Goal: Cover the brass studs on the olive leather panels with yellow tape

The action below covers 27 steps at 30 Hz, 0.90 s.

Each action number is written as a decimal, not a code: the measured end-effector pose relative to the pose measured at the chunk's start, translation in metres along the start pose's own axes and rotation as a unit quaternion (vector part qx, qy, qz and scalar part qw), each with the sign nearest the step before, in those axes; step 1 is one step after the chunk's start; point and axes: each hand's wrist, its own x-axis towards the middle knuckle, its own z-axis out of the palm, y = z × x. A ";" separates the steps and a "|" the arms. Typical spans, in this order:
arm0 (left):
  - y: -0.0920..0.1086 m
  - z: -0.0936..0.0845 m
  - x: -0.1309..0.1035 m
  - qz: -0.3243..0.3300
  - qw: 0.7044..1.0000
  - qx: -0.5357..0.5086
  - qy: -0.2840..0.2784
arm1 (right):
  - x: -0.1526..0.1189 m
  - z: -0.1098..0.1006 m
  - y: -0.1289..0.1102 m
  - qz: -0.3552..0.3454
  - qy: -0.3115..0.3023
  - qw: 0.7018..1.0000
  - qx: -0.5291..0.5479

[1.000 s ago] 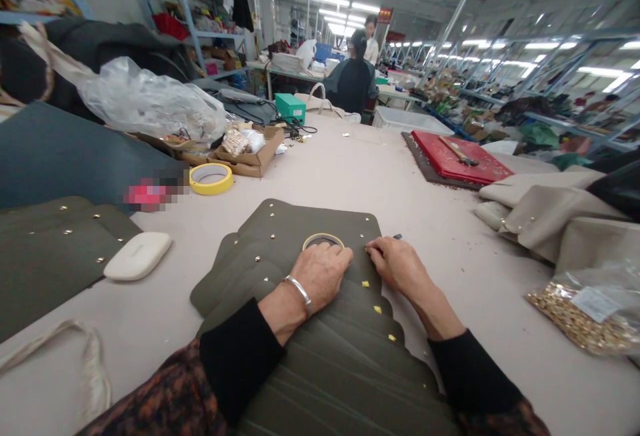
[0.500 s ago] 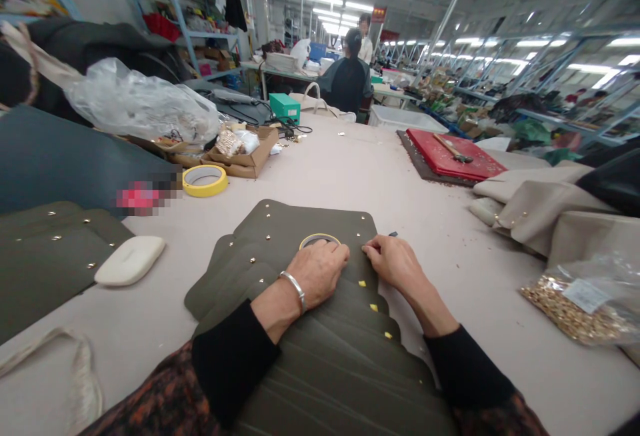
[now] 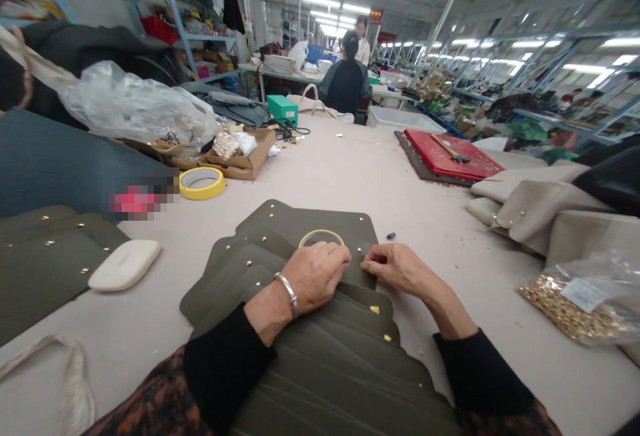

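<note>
Overlapping olive-green panels (image 3: 320, 356) with gold studs are fanned out in front of me. My left hand (image 3: 317, 273) rests on them, fingers closed on a roll of yellow tape (image 3: 323, 231) whose far rim shows beyond the knuckles. At the right edge of the top panel, my right hand (image 3: 395, 266) is closed in a pinch; whatever lies between its fingertips is too small to make out. Small yellow tape pieces (image 3: 375, 309) stick to the panels' right edges below. A small dark bit (image 3: 391, 236) lies just beyond my right hand.
Left are another yellow tape roll (image 3: 203, 183), a white rounded case (image 3: 125, 265), more studded panels (image 3: 43, 269) and a cardboard box (image 3: 255, 156). Right are a red board (image 3: 425, 149) with a hammer (image 3: 453, 151) and a bag of gold studs (image 3: 575, 303). A person (image 3: 345, 83) sits ahead.
My right hand has shifted slightly down, exposing the small dark bit beyond it. The uppermost yellow tape piece on the panel edges no longer shows. My left hand stays on the tape roll.
</note>
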 end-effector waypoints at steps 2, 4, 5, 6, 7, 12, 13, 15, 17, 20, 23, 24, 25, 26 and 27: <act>-0.003 0.002 -0.001 -0.004 1.000 -0.022 0.019 | -0.003 -0.004 0.000 -0.005 -0.064 0.997 0.040; -0.007 0.005 -0.002 -0.008 0.998 -0.050 0.046 | -0.005 -0.007 -0.001 -0.013 -0.087 0.995 0.051; -0.008 0.006 -0.002 -0.006 0.996 -0.063 0.063 | -0.005 -0.008 -0.002 -0.017 -0.066 0.997 0.048; -0.009 0.007 -0.003 -0.003 0.994 -0.074 0.082 | -0.005 -0.008 -0.003 -0.022 -0.027 0.998 0.046; -0.009 0.007 -0.003 0.000 0.992 -0.082 0.100 | -0.005 -0.009 -0.005 -0.029 0.024 0.998 0.050; -0.004 0.001 -0.006 -0.015 0.986 -0.095 0.135 | -0.005 -0.001 -0.021 -0.117 0.175 0.969 0.129; -0.003 -0.001 -0.007 -0.019 0.988 -0.083 0.128 | -0.005 0.002 -0.024 -0.148 0.178 0.964 0.133; -0.001 -0.003 -0.007 -0.026 0.992 -0.049 0.117 | -0.005 0.008 -0.030 -0.206 0.191 0.952 0.118; -0.002 -0.003 -0.007 -0.033 0.993 -0.026 0.111 | -0.005 0.012 -0.033 -0.245 0.203 0.943 0.096; -0.003 -0.001 -0.008 -0.035 0.994 -0.019 0.101 | -0.004 0.016 -0.034 -0.269 0.228 0.933 0.074; -0.003 0.002 -0.008 -0.019 0.995 -0.011 0.096 | -0.004 0.018 -0.034 -0.286 0.240 0.927 0.043; -0.003 0.002 -0.008 -0.013 0.995 -0.009 0.097 | -0.004 0.019 -0.034 -0.291 0.242 0.925 0.028; -0.002 0.003 -0.008 -0.010 0.995 -0.008 0.100 | -0.004 0.019 -0.033 -0.295 0.245 0.923 0.012; -0.001 0.003 -0.008 -0.009 0.995 -0.007 0.102 | -0.004 0.020 -0.033 -0.297 0.254 0.920 -0.005; 0.000 0.003 -0.007 -0.013 0.995 -0.008 0.104 | -0.004 0.020 -0.033 -0.295 0.267 0.917 -0.023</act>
